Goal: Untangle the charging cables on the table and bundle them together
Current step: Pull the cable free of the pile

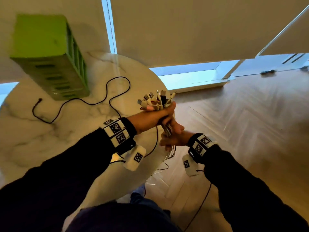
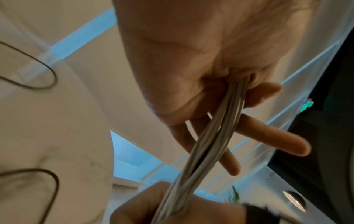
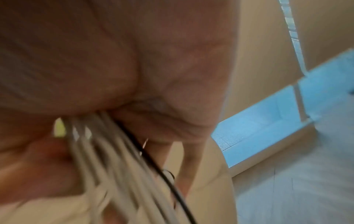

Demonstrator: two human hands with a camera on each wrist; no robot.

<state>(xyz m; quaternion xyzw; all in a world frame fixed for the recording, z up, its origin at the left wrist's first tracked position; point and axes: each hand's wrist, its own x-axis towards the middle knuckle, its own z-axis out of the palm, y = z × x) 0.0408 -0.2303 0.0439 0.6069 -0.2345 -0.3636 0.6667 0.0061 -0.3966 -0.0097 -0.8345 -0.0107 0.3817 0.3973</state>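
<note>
A bundle of mostly white charging cables (image 1: 167,128) is held upright over the right edge of the marble table (image 1: 50,139). My left hand (image 1: 155,117) grips it just under the fanned-out plug ends (image 1: 155,101). Directly below, my right hand (image 1: 173,136) grips the same bundle, and the loose tails (image 1: 168,153) hang past the table edge. In the left wrist view the cables (image 2: 210,136) run from my left palm (image 2: 191,68) down into my right hand (image 2: 153,209). The blurred right wrist view shows white strands (image 3: 114,151) and one black cable (image 3: 162,174) leaving my right palm (image 3: 153,75).
A black cable (image 1: 103,91) snakes across the tabletop from near a green slotted box (image 1: 50,56) at the back left toward my hands. Wooden floor (image 1: 242,123) lies to the right of the table. Blinds and low windows stand behind.
</note>
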